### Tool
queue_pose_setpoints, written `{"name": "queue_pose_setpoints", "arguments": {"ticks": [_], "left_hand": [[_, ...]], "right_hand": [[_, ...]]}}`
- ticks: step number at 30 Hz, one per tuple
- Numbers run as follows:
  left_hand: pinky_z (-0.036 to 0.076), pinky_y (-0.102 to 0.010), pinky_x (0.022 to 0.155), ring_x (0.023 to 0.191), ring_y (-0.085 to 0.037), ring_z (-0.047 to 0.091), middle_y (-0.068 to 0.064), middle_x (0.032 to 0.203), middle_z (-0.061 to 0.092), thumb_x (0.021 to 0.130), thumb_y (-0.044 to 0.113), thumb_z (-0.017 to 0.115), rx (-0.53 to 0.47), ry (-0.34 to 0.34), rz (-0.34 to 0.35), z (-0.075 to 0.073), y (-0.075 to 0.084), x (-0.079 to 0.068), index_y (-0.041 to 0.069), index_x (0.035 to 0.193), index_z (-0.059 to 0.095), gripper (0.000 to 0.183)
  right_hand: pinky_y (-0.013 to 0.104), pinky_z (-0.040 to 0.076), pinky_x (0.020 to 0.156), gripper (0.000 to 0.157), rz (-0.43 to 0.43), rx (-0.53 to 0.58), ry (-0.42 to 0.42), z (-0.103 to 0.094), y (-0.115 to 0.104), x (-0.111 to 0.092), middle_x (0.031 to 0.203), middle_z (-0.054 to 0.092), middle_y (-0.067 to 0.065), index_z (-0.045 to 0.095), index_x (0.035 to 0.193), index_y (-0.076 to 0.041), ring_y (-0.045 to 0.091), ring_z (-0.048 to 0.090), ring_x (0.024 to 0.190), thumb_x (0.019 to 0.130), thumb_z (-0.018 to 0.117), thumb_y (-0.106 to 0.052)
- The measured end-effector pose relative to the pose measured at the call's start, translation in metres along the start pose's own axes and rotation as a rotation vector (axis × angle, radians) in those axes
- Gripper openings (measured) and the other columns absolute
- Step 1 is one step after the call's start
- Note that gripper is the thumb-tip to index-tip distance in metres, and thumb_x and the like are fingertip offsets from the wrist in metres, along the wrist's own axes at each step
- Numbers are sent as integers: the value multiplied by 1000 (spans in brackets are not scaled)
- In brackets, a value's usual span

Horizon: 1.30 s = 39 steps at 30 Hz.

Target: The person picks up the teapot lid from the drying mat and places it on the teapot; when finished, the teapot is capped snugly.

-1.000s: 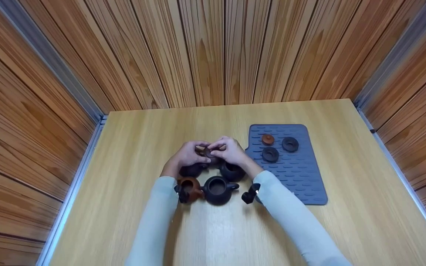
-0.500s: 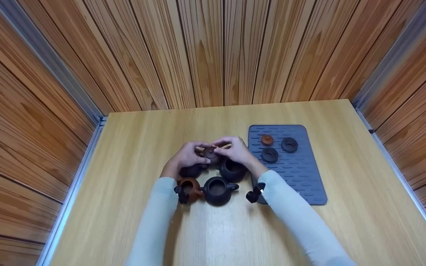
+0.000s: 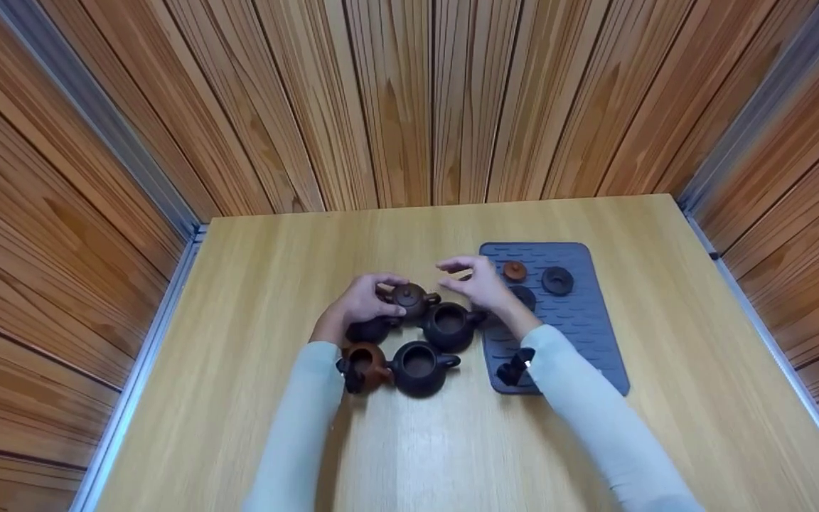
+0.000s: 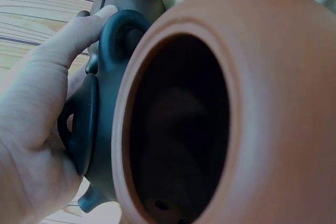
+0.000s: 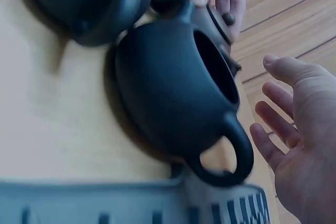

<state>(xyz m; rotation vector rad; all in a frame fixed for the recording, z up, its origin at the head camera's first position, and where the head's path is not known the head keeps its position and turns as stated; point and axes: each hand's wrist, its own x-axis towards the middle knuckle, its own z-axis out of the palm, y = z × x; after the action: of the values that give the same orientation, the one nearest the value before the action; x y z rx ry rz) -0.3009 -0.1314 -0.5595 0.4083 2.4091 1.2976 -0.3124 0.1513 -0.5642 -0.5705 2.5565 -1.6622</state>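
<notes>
My left hand point(image 3: 365, 299) holds a small brown teapot point(image 3: 416, 307) by its left side, thumb in front and fingers behind; its lid point(image 3: 405, 294) is seated on top. Under that palm is a dark teapot point(image 4: 105, 135) with its lid on, partly hidden in the head view. My right hand point(image 3: 482, 286) is apart from everything, fingers spread and nothing between them, above the gap between the teapots and the mat. Nearest to it is a lidless black teapot point(image 5: 163, 87). Two more lidless teapots stand in front: an orange-brown one point(image 4: 283, 103) and a black one point(image 3: 418, 380).
A grey ribbed mat point(image 3: 566, 355) lies to the right. On it are an orange-brown lid point(image 3: 515, 270), a black lid point(image 3: 557, 281) and another black lid point(image 3: 525, 296), partly covered by my right hand. Wood-panelled walls point(image 3: 409, 107) surround the table point(image 3: 274, 263).
My right hand has let go of the brown teapot's lid and moved right toward the mat, its fingers spreading. The left hand has stayed on the brown teapot.
</notes>
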Motion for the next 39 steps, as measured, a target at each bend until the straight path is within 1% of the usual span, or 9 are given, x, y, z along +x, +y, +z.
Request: {"name": "queue_pose_setpoints", "arguments": {"ticks": [5,10,12,14,17,19,28,33,39], "left_hand": [[58,-46,116,136,-40,73,-20,156,68,96,6,88,3,1,-4,0,0,-1,10,149,72,56],[58,-46,117,137,-41,72,-21,156,67,96,6,88,2,1,-8,0,0,-1,10,149,71,56],[58,-46,116,137,-41,73,-21,155,68,96,6,89,8,3,-2,-1,0,-1,9,149,72,56],[58,-46,117,137,-41,72,-21,155,68,95,6,89,10,4,-1,-1,0,-1,9,149,72,56],[57,-46,117,137,-41,72,-21,155,68,95,7,89,14,5,0,0,-1,0,9,149,72,57],[57,-46,118,138,-41,72,-21,156,68,95,7,89,20,6,1,0,-1,-1,9,149,72,57],[56,-46,118,137,-39,72,-20,154,70,95,9,90,34,13,5,0,0,0,10,148,72,57],[55,-46,118,138,-40,72,-21,154,70,94,8,90,28,7,1,0,0,1,10,149,72,57],[57,-43,116,137,-40,73,-22,153,70,94,8,90,28,9,11,0,-1,1,9,148,72,56]], "right_hand": [[57,62,105,34,9,-81,57,-19,9,-6,134,79,28,79,131,4,47,72,130,98,84,-2],[62,60,112,39,35,-96,100,-36,17,-11,138,76,28,77,135,5,47,69,135,98,84,-1],[56,62,111,39,33,-95,115,-42,22,-13,138,75,28,76,136,6,48,68,135,98,83,0],[43,63,105,39,35,-92,130,-47,25,-15,139,74,29,76,136,6,48,69,131,97,84,1],[27,55,92,39,46,-130,143,-55,30,-19,137,75,28,77,135,3,47,69,120,98,84,-2],[24,50,92,39,71,-148,144,-60,32,-22,139,74,27,77,137,1,45,69,116,99,84,-4],[57,56,115,38,121,-138,176,-75,38,-31,145,70,26,76,140,-1,44,69,132,102,81,-5],[59,53,118,39,124,-149,198,-79,43,-35,144,69,28,75,140,1,45,67,134,102,80,-5],[55,51,116,42,143,-136,184,-80,47,-37,144,70,29,73,144,0,45,68,133,102,80,-4]]}}
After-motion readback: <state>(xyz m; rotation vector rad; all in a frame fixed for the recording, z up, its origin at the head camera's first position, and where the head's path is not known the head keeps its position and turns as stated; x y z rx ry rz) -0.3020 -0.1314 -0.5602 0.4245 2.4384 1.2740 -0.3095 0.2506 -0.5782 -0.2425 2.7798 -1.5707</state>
